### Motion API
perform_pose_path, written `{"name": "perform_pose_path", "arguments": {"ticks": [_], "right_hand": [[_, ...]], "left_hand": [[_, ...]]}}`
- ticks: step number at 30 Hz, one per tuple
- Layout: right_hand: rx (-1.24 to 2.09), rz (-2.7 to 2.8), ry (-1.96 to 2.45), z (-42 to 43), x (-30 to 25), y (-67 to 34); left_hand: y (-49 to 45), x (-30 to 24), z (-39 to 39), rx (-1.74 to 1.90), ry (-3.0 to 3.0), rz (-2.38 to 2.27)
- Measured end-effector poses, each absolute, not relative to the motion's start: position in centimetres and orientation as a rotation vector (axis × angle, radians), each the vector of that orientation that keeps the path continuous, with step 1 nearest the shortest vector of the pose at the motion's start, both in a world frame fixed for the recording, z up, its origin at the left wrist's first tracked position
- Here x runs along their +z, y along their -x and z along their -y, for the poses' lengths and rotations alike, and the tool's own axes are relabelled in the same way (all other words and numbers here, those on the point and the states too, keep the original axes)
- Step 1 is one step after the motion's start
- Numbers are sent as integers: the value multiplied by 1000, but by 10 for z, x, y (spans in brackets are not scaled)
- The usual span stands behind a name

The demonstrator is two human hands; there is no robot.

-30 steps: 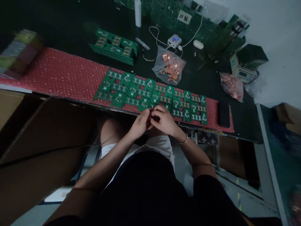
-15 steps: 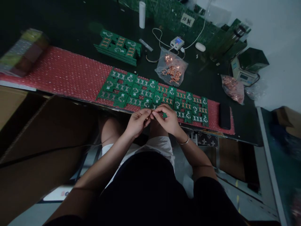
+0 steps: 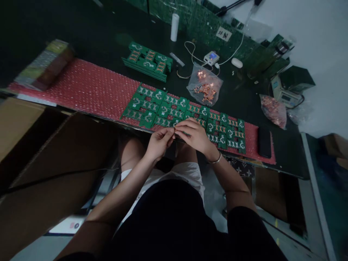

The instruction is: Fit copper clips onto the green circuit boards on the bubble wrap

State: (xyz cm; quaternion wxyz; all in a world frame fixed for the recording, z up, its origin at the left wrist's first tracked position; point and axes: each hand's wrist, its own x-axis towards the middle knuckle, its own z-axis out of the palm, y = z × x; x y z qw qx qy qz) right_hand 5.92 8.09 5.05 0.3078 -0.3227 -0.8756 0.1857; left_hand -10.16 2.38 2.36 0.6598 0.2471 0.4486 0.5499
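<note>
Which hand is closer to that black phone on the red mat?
Right. The right hand is left of the black phone, by the middle green board; the left hand is farther left, beyond the right hand.

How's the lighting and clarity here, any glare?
Head view: dim overall, the shirt nearly solid black; head view: glints on the copper pieces and red bubble wrap; head view: anything between the left hand and right hand is too small to make out.
</note>
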Motion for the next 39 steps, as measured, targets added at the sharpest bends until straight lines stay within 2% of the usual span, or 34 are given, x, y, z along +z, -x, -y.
{"name": "perform_pose_path", "arguments": {"ticks": [10,22,30,35,39], "right_hand": [[377,2132,1222,-189,4,-26],[290,2234,1219,-193,-4,-23],[73,2455,1226,-176,9,-33],[206,2376,1147,-158,16,-34],[464,2141,964,-118,38,-29]], "left_hand": [[122,32,-25,1295,-493,-899],[125,28,-25,1295,-430,-927],[125,33,-25,1318,-386,-904],[129,36,-25,1288,-349,-849],[132,34,-25,1322,-317,-866]]}}
